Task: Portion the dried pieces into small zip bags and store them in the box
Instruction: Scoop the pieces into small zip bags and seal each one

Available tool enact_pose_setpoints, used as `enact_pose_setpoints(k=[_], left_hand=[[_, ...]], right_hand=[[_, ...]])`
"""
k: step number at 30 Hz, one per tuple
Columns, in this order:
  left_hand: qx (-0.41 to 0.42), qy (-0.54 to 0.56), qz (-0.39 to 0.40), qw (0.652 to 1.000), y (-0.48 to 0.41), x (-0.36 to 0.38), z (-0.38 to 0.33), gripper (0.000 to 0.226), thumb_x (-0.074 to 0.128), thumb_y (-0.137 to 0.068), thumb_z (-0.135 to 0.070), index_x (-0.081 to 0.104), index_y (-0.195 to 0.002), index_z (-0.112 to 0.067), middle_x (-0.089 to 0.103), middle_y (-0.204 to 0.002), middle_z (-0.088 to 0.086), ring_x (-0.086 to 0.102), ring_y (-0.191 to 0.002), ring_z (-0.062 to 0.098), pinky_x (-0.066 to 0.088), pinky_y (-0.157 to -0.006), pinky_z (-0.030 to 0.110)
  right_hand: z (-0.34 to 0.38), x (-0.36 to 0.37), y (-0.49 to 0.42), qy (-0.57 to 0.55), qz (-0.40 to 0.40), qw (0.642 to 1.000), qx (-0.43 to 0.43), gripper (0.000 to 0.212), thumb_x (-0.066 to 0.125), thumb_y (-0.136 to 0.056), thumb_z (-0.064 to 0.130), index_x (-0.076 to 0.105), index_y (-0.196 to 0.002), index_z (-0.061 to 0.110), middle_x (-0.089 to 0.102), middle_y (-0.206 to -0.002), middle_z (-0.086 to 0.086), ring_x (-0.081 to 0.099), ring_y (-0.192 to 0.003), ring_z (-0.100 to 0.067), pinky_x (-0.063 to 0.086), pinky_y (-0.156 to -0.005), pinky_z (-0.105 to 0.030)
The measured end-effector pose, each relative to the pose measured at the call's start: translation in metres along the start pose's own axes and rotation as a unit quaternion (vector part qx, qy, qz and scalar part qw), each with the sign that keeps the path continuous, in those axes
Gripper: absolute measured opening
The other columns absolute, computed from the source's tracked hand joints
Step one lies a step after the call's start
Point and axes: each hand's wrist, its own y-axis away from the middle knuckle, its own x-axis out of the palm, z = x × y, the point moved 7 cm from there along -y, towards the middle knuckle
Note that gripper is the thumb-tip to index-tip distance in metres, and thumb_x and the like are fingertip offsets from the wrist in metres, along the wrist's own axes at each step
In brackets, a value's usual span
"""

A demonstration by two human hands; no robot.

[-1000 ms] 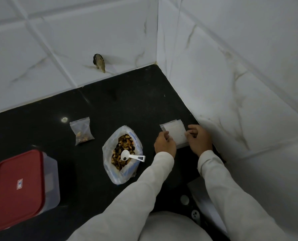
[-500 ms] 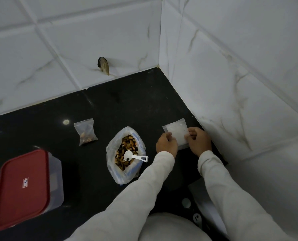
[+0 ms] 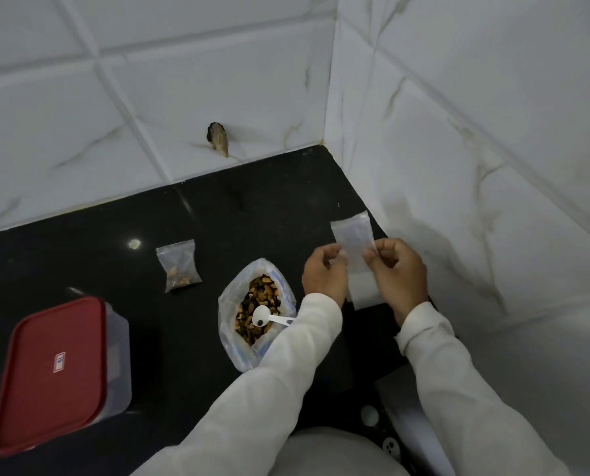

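On the black tabletop (image 3: 97,242) the red-lidded box (image 3: 51,372) sits shut at left, the big bag of dried pieces (image 3: 257,309) in the middle. Both hands have just raised one empty zip bag (image 3: 353,242) off the stack (image 3: 364,293). The left hand (image 3: 324,274) and right hand (image 3: 398,273) pinch its edges with narrow fingers, likely to open it for filling.

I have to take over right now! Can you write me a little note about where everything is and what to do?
Left hand and right hand: both pinch one empty zip bag, lifted above the stack of spare bags.
Big bag of dried pieces sits open, white scoop resting inside.
Done: one filled small bag lies on the counter.
Left: open this bag, scoop, seal, repeat; the red-lidded box is closed.
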Motion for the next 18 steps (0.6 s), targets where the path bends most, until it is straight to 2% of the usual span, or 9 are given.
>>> enact_pose_setpoints(k=[3,6,8,11,14,16,18], left_hand=[[0.058,0.069,-0.046,0.995,0.002,-0.052,-0.029,0.011,0.061,-0.096,-0.029,0.07,-0.1,-0.026,0.073,-0.103,0.0,0.069,-0.099,0.02,0.058,-0.091,0.045],[0.081,0.166,-0.103,0.977,0.015,-0.123,-0.049,0.028,0.06,-0.099,-0.031,0.071,-0.096,-0.005,0.072,-0.088,0.013,0.07,-0.083,0.026,0.061,-0.08,0.038],[0.073,0.177,-0.134,0.972,0.027,-0.17,-0.054,0.036,0.06,-0.097,-0.04,0.071,-0.09,-0.006,0.071,-0.08,0.01,0.068,-0.076,0.022,0.06,-0.075,0.035],[0.054,0.141,-0.151,0.977,0.042,-0.226,-0.052,0.036,0.06,-0.095,-0.045,0.07,-0.089,-0.011,0.071,-0.08,0.008,0.07,-0.076,0.02,0.06,-0.073,0.033],[0.033,0.143,-0.16,0.976,0.05,-0.261,-0.043,0.027,0.063,-0.095,-0.038,0.069,-0.085,-0.014,0.071,-0.077,0.005,0.07,-0.077,0.021,0.059,-0.073,0.034],[0.02,0.152,-0.172,0.973,0.053,-0.278,-0.037,0.02,0.065,-0.095,-0.03,0.068,-0.085,-0.014,0.07,-0.072,0.001,0.069,-0.075,0.018,0.06,-0.074,0.035],[0.013,0.164,-0.172,0.971,0.054,-0.289,-0.032,0.017,0.066,-0.094,-0.026,0.066,-0.083,-0.014,0.069,-0.071,0.0,0.069,-0.075,0.017,0.061,-0.077,0.037]], right_hand=[[0.049,0.028,0.021,-0.012,0.017,0.998,-0.067,0.009,0.069,-0.088,0.022,0.063,-0.094,0.024,0.066,-0.089,0.014,0.062,-0.083,0.003,0.045,-0.068,-0.009],[0.088,0.073,0.049,-0.018,0.078,0.987,-0.137,0.014,0.069,-0.086,0.015,0.06,-0.089,0.024,0.065,-0.085,0.013,0.061,-0.079,0.005,0.048,-0.067,-0.008],[0.106,0.106,0.071,0.017,0.132,0.972,-0.195,0.016,0.068,-0.087,0.015,0.057,-0.088,0.026,0.063,-0.086,0.013,0.061,-0.081,0.003,0.052,-0.071,-0.014],[0.117,0.15,0.101,0.063,0.193,0.942,-0.266,0.013,0.064,-0.09,0.02,0.054,-0.092,0.028,0.06,-0.09,0.012,0.06,-0.085,0.001,0.054,-0.077,-0.023],[0.115,0.179,0.12,0.127,0.227,0.923,-0.284,0.014,0.061,-0.088,0.03,0.054,-0.1,0.028,0.06,-0.096,0.009,0.06,-0.089,-0.005,0.053,-0.084,-0.032],[0.117,0.19,0.129,0.148,0.246,0.918,-0.274,0.016,0.063,-0.089,0.025,0.058,-0.103,0.024,0.06,-0.098,0.007,0.058,-0.088,-0.007,0.049,-0.085,-0.028],[0.126,0.196,0.136,0.103,0.235,0.923,-0.286,0.01,0.062,-0.089,0.014,0.063,-0.099,0.017,0.062,-0.093,0.004,0.058,-0.083,-0.01,0.049,-0.078,-0.029]])
